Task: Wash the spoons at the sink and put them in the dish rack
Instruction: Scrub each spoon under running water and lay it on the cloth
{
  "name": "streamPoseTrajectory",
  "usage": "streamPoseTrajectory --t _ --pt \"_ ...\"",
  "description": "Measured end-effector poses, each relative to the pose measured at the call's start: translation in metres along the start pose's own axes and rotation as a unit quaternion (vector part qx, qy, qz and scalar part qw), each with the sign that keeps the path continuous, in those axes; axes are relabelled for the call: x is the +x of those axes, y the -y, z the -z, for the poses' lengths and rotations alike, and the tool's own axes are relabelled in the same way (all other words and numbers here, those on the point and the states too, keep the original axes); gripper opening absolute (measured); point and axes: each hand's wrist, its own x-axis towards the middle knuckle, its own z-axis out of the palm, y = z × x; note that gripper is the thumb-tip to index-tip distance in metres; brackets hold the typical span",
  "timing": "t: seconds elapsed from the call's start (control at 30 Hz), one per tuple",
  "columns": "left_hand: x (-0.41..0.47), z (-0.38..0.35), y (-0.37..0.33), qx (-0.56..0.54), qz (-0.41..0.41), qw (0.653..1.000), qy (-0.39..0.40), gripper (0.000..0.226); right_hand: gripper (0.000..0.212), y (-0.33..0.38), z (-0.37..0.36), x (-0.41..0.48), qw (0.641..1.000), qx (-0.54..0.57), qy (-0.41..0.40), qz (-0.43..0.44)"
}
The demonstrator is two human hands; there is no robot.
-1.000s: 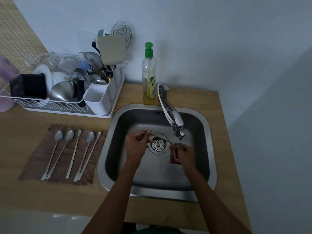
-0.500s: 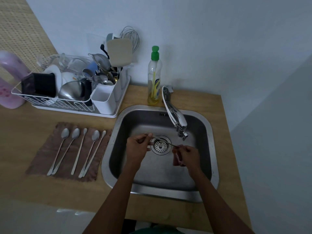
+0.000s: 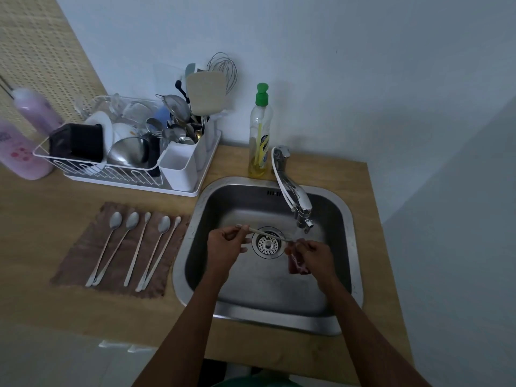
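Observation:
Over the steel sink (image 3: 343,317) my left hand (image 3: 224,248) pinches the handle of a long thin spoon (image 3: 269,234), which runs rightward above the drain. My right hand (image 3: 314,256) grips a dark red sponge (image 3: 296,266) wrapped round the spoon's far end, so the bowl is hidden. Several more long spoons (image 3: 131,247) lie side by side on a brown cloth (image 3: 83,263) left of the sink. The white dish rack (image 3: 111,174) stands behind the cloth, with a white cutlery holder (image 3: 178,170) at its right end.
The tap (image 3: 293,191) reaches over the sink's back right; no water is visible. A dish soap bottle (image 3: 260,135) with a green cap stands behind the sink. Pink and purple bottles (image 3: 25,135) sit at the far left. The rack holds bowls, a strainer and utensils.
The view has shifted so the whole scene sits further right and lower. My hands stay over the drain, the right one still rubbing the sponge on the spoon's end.

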Motion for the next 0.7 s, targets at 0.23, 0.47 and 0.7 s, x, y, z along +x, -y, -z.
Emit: streamPoseTrajectory --t 0.23,0.47,0.7 --pt "0.007 0.023 -0.001 0.243 -0.019 0.961 0.131 0.007 0.012 0.004 -0.005 -0.002 0.999 -0.023 0.026 0.023" --pt "-0.011 0.03 0.002 0.377 -0.055 0.901 0.207 0.022 0.017 0.021 -0.046 -0.013 0.995 -0.048 0.027 0.078" --pt "-0.004 0.1 0.005 0.355 -0.059 0.927 0.106 0.021 0.031 0.03 -0.081 -0.019 0.948 -0.257 -0.043 0.181"
